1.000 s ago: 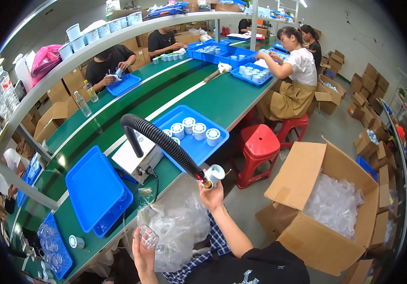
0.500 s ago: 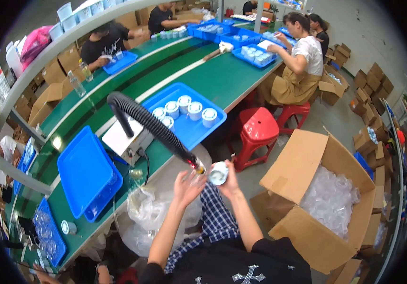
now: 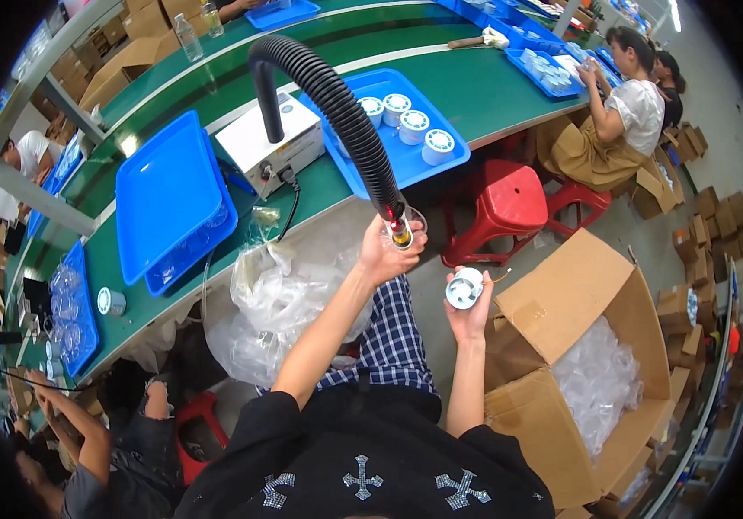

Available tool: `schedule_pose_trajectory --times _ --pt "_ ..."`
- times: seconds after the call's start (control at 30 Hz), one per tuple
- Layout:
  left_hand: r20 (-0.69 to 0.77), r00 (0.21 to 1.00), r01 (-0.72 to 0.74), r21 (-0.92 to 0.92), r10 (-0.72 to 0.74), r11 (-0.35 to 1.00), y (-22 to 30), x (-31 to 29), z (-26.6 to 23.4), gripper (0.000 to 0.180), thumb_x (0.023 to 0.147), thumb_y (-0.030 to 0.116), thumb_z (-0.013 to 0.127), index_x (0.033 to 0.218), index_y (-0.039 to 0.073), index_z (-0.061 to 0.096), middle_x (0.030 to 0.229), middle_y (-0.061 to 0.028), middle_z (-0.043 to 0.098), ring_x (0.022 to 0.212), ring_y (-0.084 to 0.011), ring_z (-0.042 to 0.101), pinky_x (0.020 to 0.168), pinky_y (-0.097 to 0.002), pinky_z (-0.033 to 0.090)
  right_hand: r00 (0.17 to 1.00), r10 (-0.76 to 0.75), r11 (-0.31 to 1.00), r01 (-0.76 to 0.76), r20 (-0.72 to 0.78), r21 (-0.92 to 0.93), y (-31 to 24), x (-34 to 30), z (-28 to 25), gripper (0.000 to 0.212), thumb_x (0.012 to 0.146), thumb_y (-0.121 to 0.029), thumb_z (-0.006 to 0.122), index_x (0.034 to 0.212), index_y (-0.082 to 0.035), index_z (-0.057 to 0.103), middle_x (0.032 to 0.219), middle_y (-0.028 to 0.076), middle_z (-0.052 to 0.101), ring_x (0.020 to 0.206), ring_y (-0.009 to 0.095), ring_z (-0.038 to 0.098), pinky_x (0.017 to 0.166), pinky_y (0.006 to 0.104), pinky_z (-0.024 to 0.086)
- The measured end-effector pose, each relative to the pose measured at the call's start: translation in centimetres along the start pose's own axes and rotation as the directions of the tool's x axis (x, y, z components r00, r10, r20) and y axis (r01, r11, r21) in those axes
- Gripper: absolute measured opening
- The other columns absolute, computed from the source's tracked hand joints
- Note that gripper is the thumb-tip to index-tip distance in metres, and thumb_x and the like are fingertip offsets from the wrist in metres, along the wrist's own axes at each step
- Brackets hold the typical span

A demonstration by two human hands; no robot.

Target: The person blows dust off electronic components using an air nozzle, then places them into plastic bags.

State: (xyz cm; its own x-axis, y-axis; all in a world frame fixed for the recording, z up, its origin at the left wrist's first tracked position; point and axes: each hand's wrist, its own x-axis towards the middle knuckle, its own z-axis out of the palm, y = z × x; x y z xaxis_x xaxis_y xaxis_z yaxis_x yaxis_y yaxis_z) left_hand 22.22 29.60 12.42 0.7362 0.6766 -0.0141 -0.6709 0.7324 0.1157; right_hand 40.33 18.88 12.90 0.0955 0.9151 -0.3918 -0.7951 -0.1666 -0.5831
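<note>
My left hand [image 3: 379, 253] is closed around a clear plastic cup [image 3: 418, 221], whose rim shows at the tip of a black corrugated hose [image 3: 347, 108]. The hose's brass-coloured end, lit red just above, points into or in front of the cup; I cannot tell how deep. Off to the right, my right hand [image 3: 470, 322] grips a round pale-blue and white fan-like unit [image 3: 463, 289], its open face with white blades turned up. A thin wire sticks out from its right side.
The hose rises from a white control box [image 3: 269, 138] on the green table. Behind it, a blue tray [image 3: 380, 86] holds several white-topped cylinders; stacked blue trays [image 3: 168, 195] lie left. At my right stands a carton [image 3: 566, 298] of clear plastic parts, near red stools [image 3: 510, 201].
My view has shifted. My left hand has brought the clear cup up to the hose tip. My right hand has moved away to the right with the fan-like unit.
</note>
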Motion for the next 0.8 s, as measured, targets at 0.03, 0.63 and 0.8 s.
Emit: schedule_pose_trajectory --times 0.03,0.63,0.8 --pt "0.125 0.992 0.030 0.018 -0.032 0.999 -0.2 -0.2 0.4 0.054 0.082 0.050 0.040 0.106 0.004 0.051 0.091 -0.0146 0.055 0.060 -0.0157 0.046 0.049 -0.0242 0.036 0.999 -0.015 0.999 0.014 -0.041 -0.036 0.4 0.0 0.9 0.046 0.091 -0.049 0.036 0.101 -0.009 0.057 0.086 0.001 0.061 0.078 0.010 0.057 0.060 0.0212 0.044" --pt "-0.106 0.783 -0.240 0.857 0.613 0.455 2.3 -23.7 7.8 0.038 0.085 0.025 0.054 0.117 0.007 0.047 0.109 -0.0095 0.055 0.095 -0.0143 0.052 0.073 -0.0264 0.042 0.510 -0.377 0.131 0.856 0.774 -0.500 8.4 -4.9 15.1 0.049 0.072 -0.008 0.071 0.114 -0.005 0.046 0.121 0.013 0.047 0.101 0.025 0.055 0.079 0.0345 0.047" --pt "-0.159 0.678 -0.095 0.949 0.717 0.300 2.7 -26.9 10.1 0.034 0.086 0.027 0.052 0.111 0.004 0.052 0.103 -0.0069 0.058 0.092 -0.0125 0.054 0.075 -0.0262 0.043 0.302 -0.076 0.322 0.909 0.950 -0.263 9.4 -7.9 17.2 0.053 0.064 -0.009 0.077 0.109 -0.008 0.049 0.119 0.014 0.051 0.104 0.030 0.055 0.082 0.0350 0.047"
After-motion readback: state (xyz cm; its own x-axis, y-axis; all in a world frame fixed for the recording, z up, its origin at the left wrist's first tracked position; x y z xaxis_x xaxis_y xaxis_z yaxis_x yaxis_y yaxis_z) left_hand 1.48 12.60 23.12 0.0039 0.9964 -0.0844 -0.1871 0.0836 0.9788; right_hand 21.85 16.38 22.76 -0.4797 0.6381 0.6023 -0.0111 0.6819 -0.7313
